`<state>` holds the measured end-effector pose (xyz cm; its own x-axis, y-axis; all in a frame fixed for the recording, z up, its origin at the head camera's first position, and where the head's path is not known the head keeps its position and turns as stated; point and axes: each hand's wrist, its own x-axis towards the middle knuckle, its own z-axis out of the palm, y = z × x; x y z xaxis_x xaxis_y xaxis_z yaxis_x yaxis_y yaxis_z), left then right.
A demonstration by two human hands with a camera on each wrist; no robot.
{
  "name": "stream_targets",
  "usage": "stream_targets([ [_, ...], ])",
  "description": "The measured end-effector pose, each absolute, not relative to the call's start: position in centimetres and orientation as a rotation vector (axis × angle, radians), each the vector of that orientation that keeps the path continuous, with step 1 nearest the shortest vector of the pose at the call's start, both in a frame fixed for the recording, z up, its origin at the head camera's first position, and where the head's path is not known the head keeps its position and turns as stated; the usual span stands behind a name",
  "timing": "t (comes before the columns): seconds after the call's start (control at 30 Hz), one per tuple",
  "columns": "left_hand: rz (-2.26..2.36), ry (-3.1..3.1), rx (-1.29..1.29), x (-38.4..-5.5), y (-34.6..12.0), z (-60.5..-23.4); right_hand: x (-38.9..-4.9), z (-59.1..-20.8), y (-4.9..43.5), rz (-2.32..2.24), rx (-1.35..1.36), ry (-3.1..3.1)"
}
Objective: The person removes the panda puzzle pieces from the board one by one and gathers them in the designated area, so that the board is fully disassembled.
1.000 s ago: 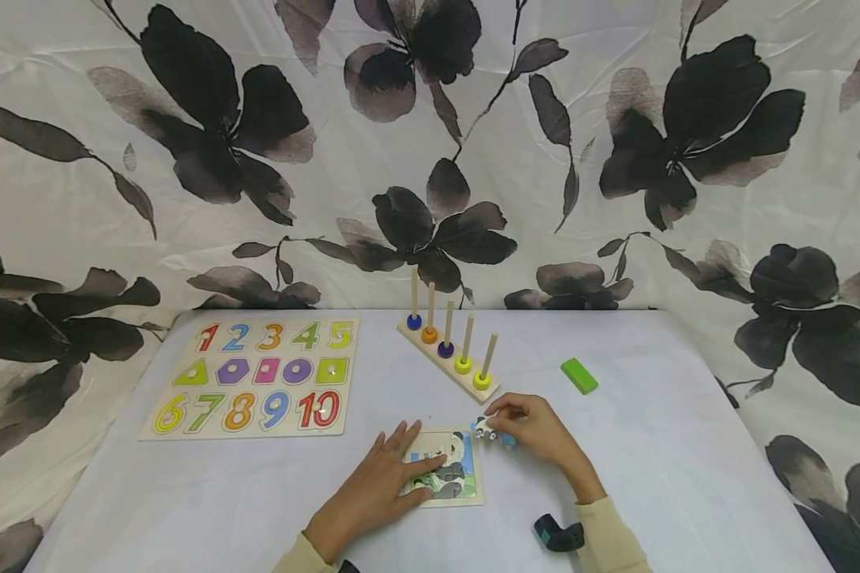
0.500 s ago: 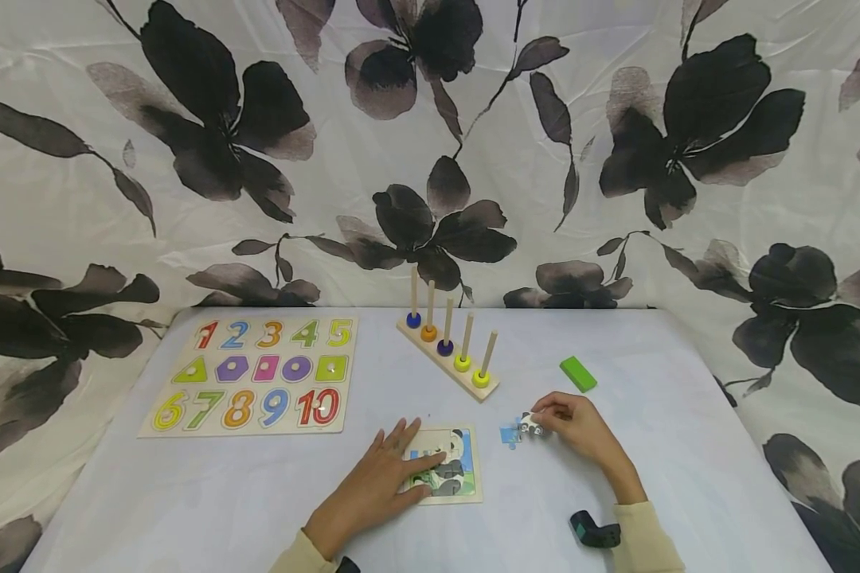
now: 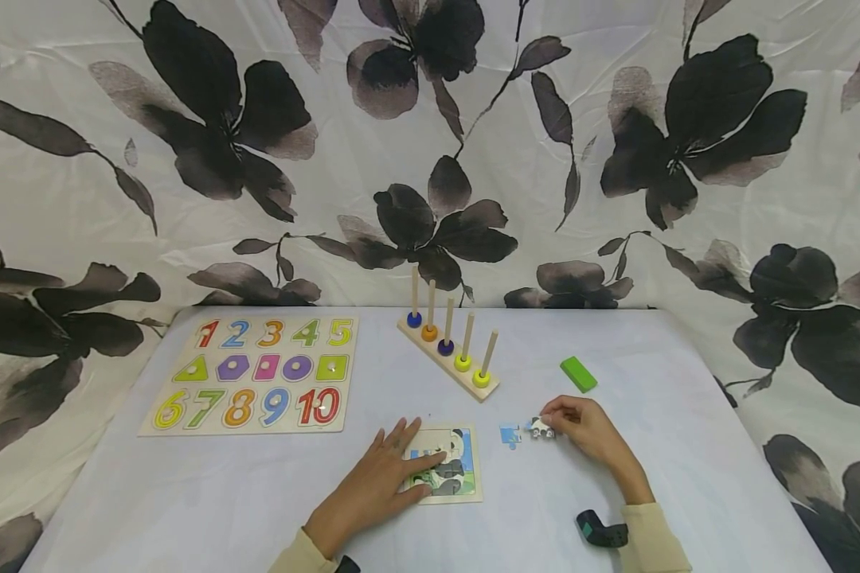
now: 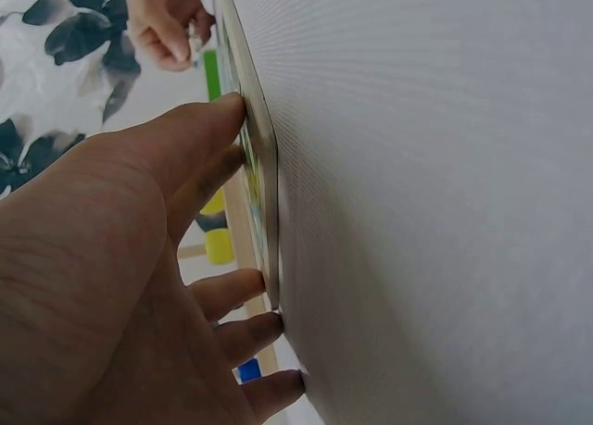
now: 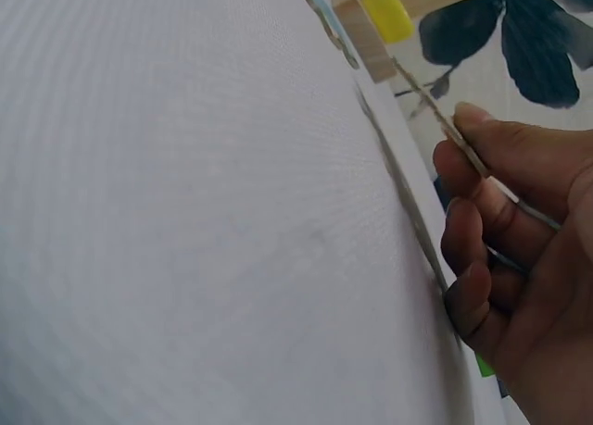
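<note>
My left hand [image 3: 376, 485] lies with spread fingers over the left side of a small wooden panda puzzle board [image 3: 477, 469]. In the left wrist view, its thumb and a finger touch the face of the puzzle board [image 4: 264, 156], seen edge-on. Right of the board, my right hand [image 3: 591, 434] pinches a panda-printed puzzle piece [image 3: 541, 430] between thumb and index finger. The right wrist view shows that puzzle piece [image 5: 428, 104] edge-on and tilted, raised off the table. A light blue puzzle piece [image 3: 510, 435] lies between the board and my right hand.
A wooden number and shape board [image 3: 349, 374] lies at the left. Behind the panda puzzle, a peg stand [image 3: 449, 367] bears coloured rings on several upright pegs. A green block [image 3: 578, 374] lies beyond my right hand. A floral cloth [image 3: 401, 159] hangs behind the table.
My right hand has moved right, away from the panda puzzle board, with the panda-printed puzzle piece still pinched, uncovering the light blue piece. My left hand has stayed in place.
</note>
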<state>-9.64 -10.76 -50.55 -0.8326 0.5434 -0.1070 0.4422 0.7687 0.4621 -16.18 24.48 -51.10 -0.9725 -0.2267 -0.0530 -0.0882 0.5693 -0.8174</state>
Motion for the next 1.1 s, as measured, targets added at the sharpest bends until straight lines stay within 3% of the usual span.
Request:
stream_targets([
  [1.1,0.652,2.728,0.762,-9.58,-10.70,-50.31,-15.97,-51.32,23.59,-1.175,-0.257,2.803],
])
